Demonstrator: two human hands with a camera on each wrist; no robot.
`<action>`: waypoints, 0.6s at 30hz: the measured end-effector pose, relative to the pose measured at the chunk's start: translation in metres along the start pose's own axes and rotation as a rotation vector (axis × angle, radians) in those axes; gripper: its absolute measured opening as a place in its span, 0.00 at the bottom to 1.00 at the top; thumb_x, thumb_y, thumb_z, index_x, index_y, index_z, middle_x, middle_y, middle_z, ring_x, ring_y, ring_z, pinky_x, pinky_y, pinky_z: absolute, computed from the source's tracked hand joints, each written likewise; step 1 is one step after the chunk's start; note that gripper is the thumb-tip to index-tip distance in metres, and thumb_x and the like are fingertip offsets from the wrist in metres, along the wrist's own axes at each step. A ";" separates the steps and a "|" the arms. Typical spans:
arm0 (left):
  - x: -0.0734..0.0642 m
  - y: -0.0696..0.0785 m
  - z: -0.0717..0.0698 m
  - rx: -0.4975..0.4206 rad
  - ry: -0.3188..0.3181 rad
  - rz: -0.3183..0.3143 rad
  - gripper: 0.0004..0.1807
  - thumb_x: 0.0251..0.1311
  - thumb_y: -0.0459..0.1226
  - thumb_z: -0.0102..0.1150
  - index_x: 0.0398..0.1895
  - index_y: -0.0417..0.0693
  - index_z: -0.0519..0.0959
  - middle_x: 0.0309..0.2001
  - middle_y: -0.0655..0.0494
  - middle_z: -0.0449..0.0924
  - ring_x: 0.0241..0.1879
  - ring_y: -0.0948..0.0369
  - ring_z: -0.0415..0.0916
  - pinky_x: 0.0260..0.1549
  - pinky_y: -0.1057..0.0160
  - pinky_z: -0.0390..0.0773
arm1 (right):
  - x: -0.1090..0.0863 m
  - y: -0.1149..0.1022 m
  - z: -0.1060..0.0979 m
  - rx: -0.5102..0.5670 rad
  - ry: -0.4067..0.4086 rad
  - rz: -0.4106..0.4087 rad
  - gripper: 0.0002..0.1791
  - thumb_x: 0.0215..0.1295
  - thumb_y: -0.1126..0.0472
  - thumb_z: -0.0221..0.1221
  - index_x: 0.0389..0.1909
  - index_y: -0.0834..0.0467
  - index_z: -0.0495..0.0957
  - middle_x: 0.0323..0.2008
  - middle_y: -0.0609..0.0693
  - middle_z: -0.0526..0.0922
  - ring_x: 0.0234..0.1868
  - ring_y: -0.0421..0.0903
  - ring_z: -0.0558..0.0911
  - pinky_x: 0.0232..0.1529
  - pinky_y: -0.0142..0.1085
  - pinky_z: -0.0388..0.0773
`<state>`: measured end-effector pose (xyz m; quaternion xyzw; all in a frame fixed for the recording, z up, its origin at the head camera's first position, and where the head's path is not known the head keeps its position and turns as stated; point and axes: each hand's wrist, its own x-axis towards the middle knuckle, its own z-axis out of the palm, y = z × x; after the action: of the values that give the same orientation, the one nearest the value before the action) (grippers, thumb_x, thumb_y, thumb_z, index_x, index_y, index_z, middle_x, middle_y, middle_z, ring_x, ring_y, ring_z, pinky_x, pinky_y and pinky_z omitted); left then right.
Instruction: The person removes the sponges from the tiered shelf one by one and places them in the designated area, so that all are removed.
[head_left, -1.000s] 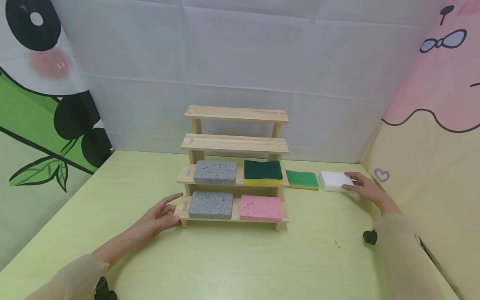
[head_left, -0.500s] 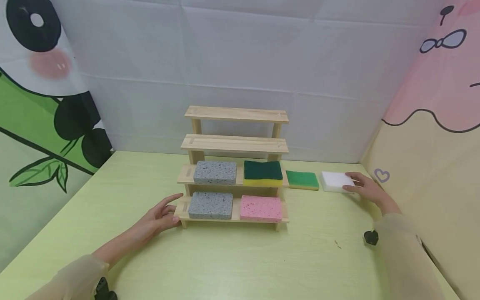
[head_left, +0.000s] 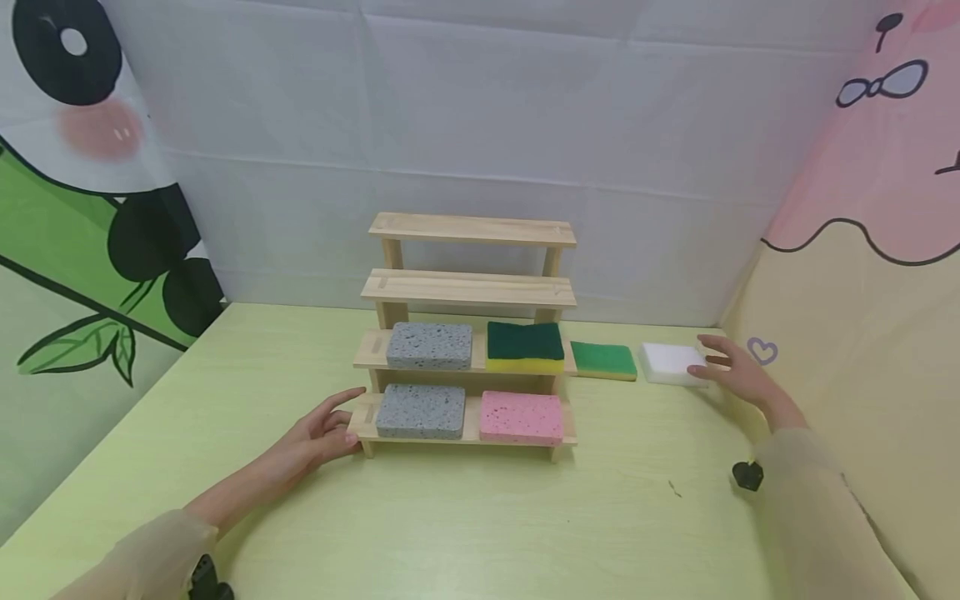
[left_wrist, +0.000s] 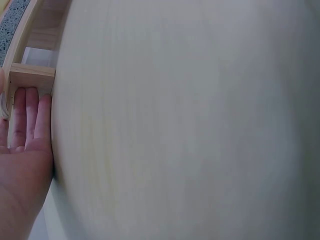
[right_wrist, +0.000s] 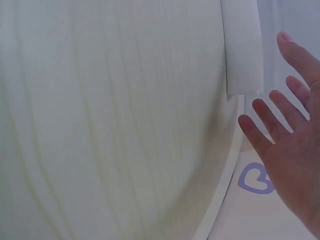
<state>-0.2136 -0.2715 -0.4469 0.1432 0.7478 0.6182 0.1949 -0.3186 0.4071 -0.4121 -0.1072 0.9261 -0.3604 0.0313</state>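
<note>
A white sponge block (head_left: 670, 364) lies on the table at the right. My right hand (head_left: 742, 375) is at its right end with fingers spread; in the right wrist view, a gap separates the fingers (right_wrist: 270, 120) from the white block (right_wrist: 244, 50). My left hand (head_left: 311, 437) rests against the left end of a four-step wooden stand (head_left: 468, 287). In the left wrist view its straight fingers (left_wrist: 32, 112) reach under the lowest board to the leg (left_wrist: 32, 76). Two grey sponges (head_left: 430, 345), a dark green and yellow scouring sponge (head_left: 525, 343) and a pink sponge (head_left: 521, 417) lie on the two lower steps.
A thin green scouring sponge (head_left: 603, 360) lies between the stand and the white block. Printed cloth walls (head_left: 480, 117) enclose the back and sides of the pale table (head_left: 480, 525). A small black object (head_left: 747, 476) hangs by the right sleeve.
My right hand has drawn back slightly to the right and its fingers have opened off the white sponge block, which stays in place. The left hand has not moved.
</note>
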 end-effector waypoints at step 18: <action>0.000 0.001 0.000 -0.004 0.000 0.000 0.37 0.74 0.38 0.47 0.79 0.59 0.43 0.60 0.58 0.74 0.58 0.67 0.76 0.56 0.70 0.76 | 0.016 -0.039 -0.002 -0.029 0.062 -0.065 0.43 0.69 0.50 0.60 0.76 0.60 0.51 0.76 0.64 0.56 0.72 0.69 0.61 0.65 0.64 0.64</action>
<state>-0.2132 -0.2713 -0.4461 0.1426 0.7466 0.6198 0.1953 -0.3272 0.3769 -0.3843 -0.1266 0.9278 -0.3508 -0.0106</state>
